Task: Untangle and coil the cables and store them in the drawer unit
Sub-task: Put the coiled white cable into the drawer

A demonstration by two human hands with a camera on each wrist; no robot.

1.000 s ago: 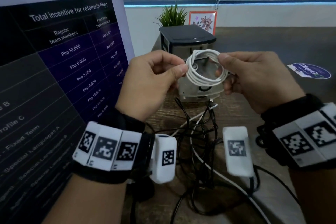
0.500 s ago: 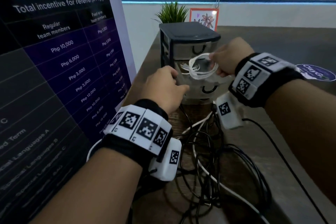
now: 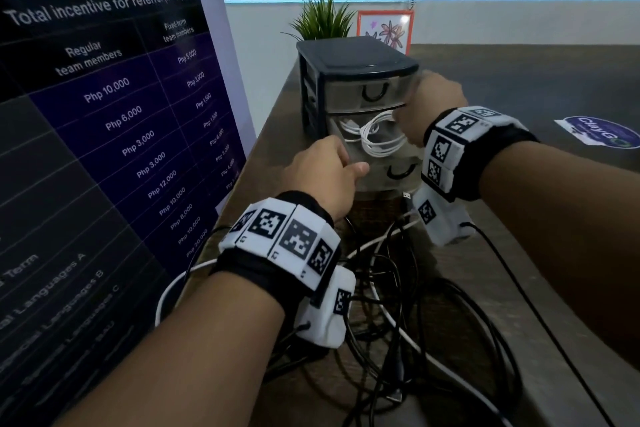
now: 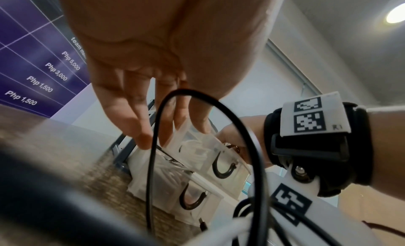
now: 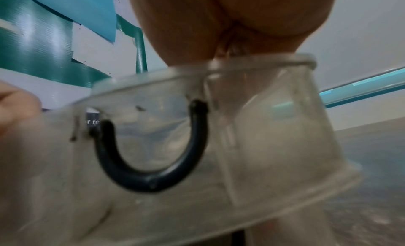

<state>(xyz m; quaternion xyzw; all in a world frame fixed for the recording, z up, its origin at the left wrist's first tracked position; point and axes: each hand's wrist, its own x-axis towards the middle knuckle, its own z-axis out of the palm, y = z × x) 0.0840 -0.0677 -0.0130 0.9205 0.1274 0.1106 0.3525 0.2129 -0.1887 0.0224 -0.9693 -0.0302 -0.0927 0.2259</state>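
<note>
The black drawer unit [image 3: 356, 59] stands at the table's back left, its clear middle drawer [image 3: 337, 130] pulled out. A coiled white cable [image 3: 375, 140] lies tilted inside it. My right hand [image 3: 436, 104] reaches over the drawer's right rim and holds the coil's upper edge; its fingertips are hidden. The right wrist view shows the drawer front [image 5: 274, 128] with its black handle [image 5: 153, 171], and the right hand [image 5: 219, 24] dips over the rim. My left hand [image 3: 325, 170] touches the drawer's left front corner, its fingers [image 4: 131, 111] nearly straight.
A tangle of black cables [image 3: 398, 305] with one white cable [image 3: 391, 322] lies on the wooden table [image 3: 519, 87] in front of the unit. A poster board [image 3: 104, 114] walls the left side. A plant [image 3: 323, 19], a framed picture [image 3: 386, 28] and a sticker [image 3: 599, 132] lie beyond.
Both hands moved forward from chest height to the drawer unit. The left hand let go of the white coil and went to the drawer's corner. The right hand carried the coil into the drawer.
</note>
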